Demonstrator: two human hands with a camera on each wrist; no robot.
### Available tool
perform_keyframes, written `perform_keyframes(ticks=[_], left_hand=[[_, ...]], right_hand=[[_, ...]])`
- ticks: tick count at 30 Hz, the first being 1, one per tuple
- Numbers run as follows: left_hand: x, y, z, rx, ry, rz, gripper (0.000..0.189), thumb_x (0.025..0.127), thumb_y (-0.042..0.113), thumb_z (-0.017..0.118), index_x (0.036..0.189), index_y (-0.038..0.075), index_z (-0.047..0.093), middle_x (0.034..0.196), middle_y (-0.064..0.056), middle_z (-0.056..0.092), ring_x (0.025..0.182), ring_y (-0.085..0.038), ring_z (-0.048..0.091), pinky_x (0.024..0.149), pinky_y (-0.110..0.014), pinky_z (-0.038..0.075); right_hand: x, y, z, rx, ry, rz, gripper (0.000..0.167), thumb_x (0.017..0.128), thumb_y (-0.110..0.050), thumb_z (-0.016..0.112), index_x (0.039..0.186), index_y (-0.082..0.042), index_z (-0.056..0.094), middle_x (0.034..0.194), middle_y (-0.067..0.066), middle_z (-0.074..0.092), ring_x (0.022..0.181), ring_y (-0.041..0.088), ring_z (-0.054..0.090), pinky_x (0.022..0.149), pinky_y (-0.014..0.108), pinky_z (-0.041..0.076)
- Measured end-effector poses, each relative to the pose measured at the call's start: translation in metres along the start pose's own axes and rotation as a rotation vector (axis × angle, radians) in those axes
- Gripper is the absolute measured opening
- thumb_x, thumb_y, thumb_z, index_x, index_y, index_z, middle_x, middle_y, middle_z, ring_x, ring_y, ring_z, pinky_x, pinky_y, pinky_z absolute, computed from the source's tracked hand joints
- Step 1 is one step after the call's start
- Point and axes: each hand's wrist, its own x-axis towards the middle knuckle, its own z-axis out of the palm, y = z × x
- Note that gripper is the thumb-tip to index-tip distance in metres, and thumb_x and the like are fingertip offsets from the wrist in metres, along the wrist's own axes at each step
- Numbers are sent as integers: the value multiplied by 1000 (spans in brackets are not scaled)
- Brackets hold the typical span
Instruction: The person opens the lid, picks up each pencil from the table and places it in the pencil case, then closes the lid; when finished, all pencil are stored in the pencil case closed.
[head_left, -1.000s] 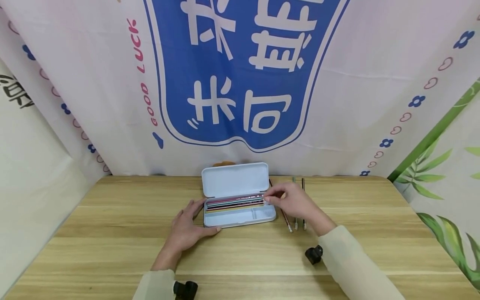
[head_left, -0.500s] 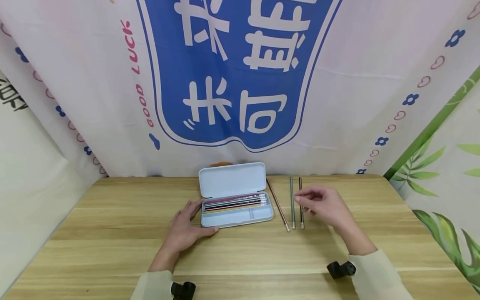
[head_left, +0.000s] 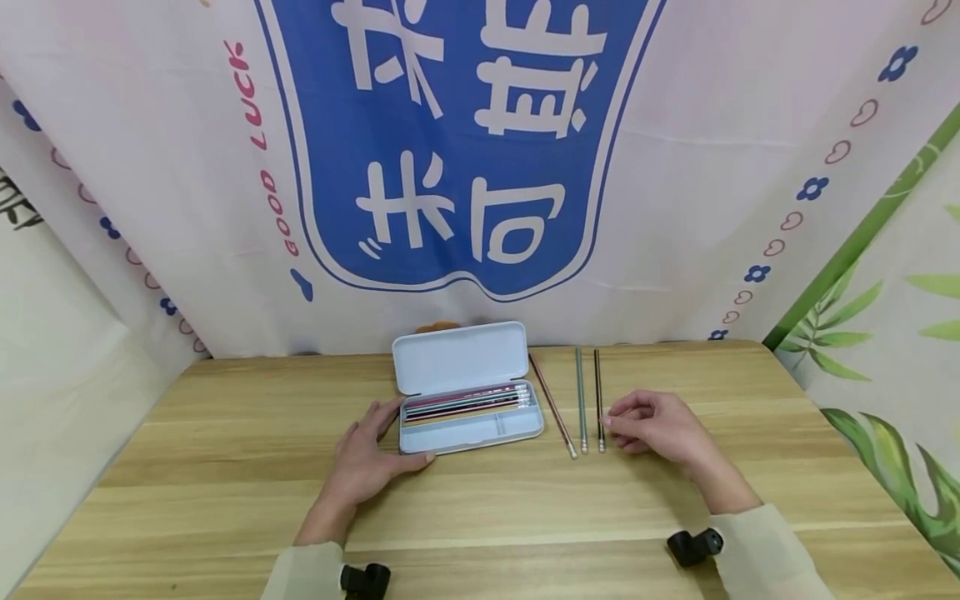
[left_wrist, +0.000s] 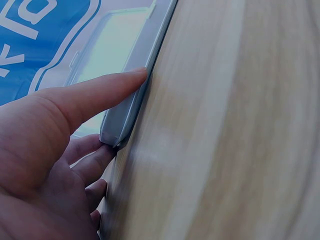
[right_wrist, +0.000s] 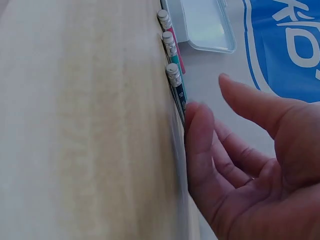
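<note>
A light blue pencil case (head_left: 450, 436) lies on the table with its lid raised and several pencils (head_left: 463, 403) in its rear compartment. My left hand (head_left: 363, 463) rests against its left end, the straight thumb (left_wrist: 110, 90) along the front edge and the fingers at the end. To the right lie a red pencil (head_left: 552, 405), a teal pencil (head_left: 581, 402) and a black pencil (head_left: 597, 385). My right hand (head_left: 654, 425) is beside the black pencil. In the right wrist view its thumb (right_wrist: 250, 97) and forefinger (right_wrist: 200, 135) stand apart, holding nothing.
The wooden table (head_left: 480, 517) meets a hanging white cloth (head_left: 690, 208) with a blue printed panel along its back edge. A small brown object (head_left: 437, 327) shows partly behind the raised lid.
My right hand has left the pencils in the case and moved right to the black pencil, then a little nearer its eraser end. The left hand has stayed on the case.
</note>
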Motion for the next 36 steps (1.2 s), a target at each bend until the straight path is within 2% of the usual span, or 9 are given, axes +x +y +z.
perform_keyframes(ticks=[8,17,23,30,33,36], left_hand=[[0,0,0,0,-1,-4,105,79,37,96,166,15,42,171,-18,42,169,-42,10,137,-63,0],[0,1,0,2,-7,-3,104,80,37,96,166,15,41,171,-18,41,169,-41,9,137,-63,-1],[1,1,1,8,-7,-4,104,79,38,96,166,16,41,172,-17,41,169,-41,8,137,-63,-1],[2,1,1,7,-6,-2,104,79,38,96,165,16,42,172,-17,41,169,-41,9,137,-63,0],[1,1,0,-2,-7,-7,105,78,37,97,165,15,42,171,-18,41,169,-42,9,137,-63,-1],[1,1,0,-7,-11,-13,106,78,37,97,166,15,41,171,-18,41,169,-41,9,137,-62,-1]], right_hand=[[2,3,1,-89,7,27,43,96,-23,83,124,6,66,97,10,76,80,19,73,69,33,67],[4,2,5,-161,32,38,44,91,-21,87,121,3,66,92,8,71,79,19,69,65,33,65],[1,-1,1,-251,69,25,32,88,-15,86,107,2,68,81,7,71,69,16,67,59,30,63],[-4,-3,-5,-357,87,69,11,90,-9,75,92,0,70,75,7,72,61,14,67,56,27,63],[-4,-1,-8,-358,72,76,10,92,-9,73,92,0,70,76,8,73,61,14,68,56,28,63],[-3,3,-13,-301,54,73,13,93,-10,73,95,2,72,79,9,73,65,15,70,59,29,65]])
